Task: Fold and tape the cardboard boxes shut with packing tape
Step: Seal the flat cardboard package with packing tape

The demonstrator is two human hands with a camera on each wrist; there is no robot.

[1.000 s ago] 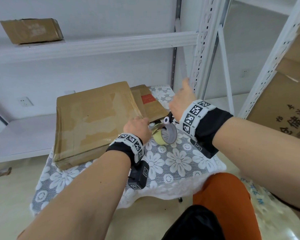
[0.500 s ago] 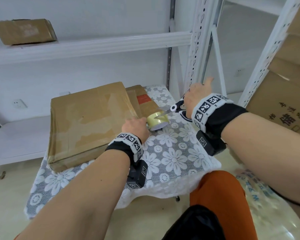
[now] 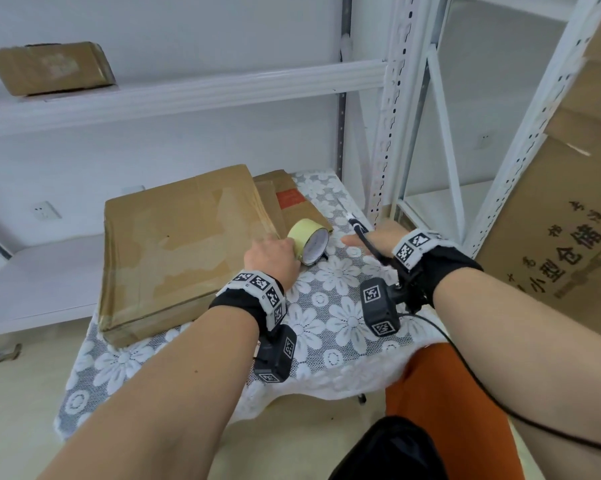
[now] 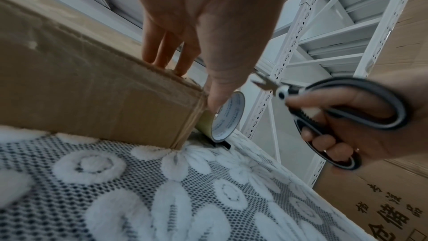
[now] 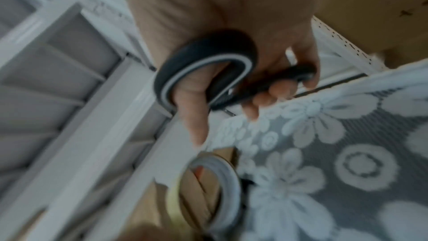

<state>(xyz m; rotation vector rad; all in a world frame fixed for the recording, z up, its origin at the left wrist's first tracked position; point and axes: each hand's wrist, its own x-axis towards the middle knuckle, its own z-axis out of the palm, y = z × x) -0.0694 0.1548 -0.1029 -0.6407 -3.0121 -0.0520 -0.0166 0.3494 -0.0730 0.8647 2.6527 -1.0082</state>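
Left hand point(image 3: 273, 256) resting on the near right corner of the flat cardboard box point(image 3: 178, 244), fingers straight on the top edge, thumb pressed down the corner beside the tape roll point(image 3: 308, 241); nothing gripped. Roll now standing on edge against the box corner, open core turned toward the right hand, where half a second ago it sat tilted nearer the left fingers. Right hand point(image 3: 373, 237) clamped around the black handles of the scissors point(image 4: 324, 109), thumb through the upper loop, fingers through the lower, blades slightly parted and aimed toward the roll. Lowered and drawn nearer since the earlier frame, now just above the lace tablecloth point(image 3: 340, 320) and near the roll, apart from it. Box unmoved, lying flat on the cloth, glossy tape strips across its top. Second flattened carton with a red label point(image 3: 288, 199) just behind. Large printed carton point(image 3: 566, 244) beside the white shelving upright point(image 3: 389, 140) at right.
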